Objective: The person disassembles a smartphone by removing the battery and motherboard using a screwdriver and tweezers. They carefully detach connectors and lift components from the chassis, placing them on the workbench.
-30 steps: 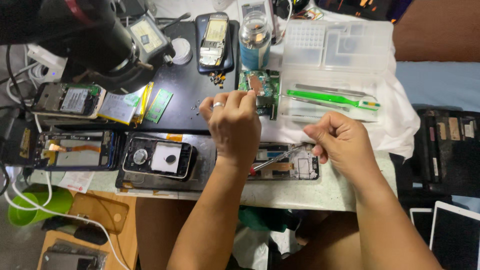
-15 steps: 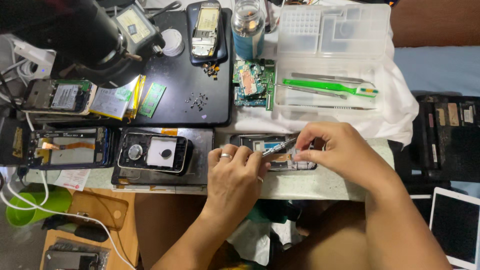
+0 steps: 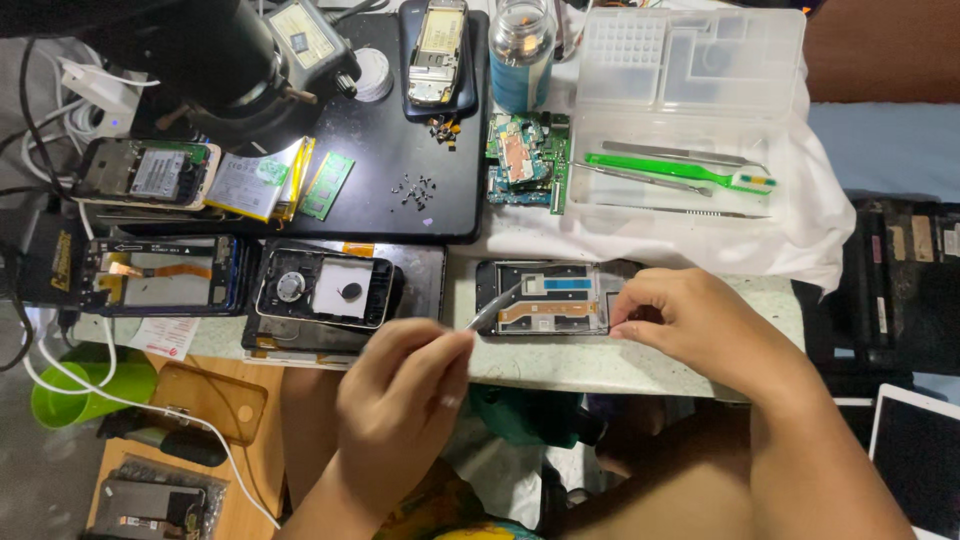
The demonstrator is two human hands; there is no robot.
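The left hand [image 3: 400,395] has drawn back toward the body, fingers pinched round tweezers [image 3: 497,306] whose tip now reaches the opened phone frame [image 3: 548,298]; just right, the curled right hand [image 3: 700,330] steadies its edge on the table [image 3: 560,365]

I'm looking down at a phone repair workshop: the table [image 3: 640,365] is crowded with opened phones [image 3: 160,275], bare circuit boards [image 3: 528,160], loose screws [image 3: 412,190], a clear parts organiser [image 3: 690,70] and a microscope [image 3: 220,60].
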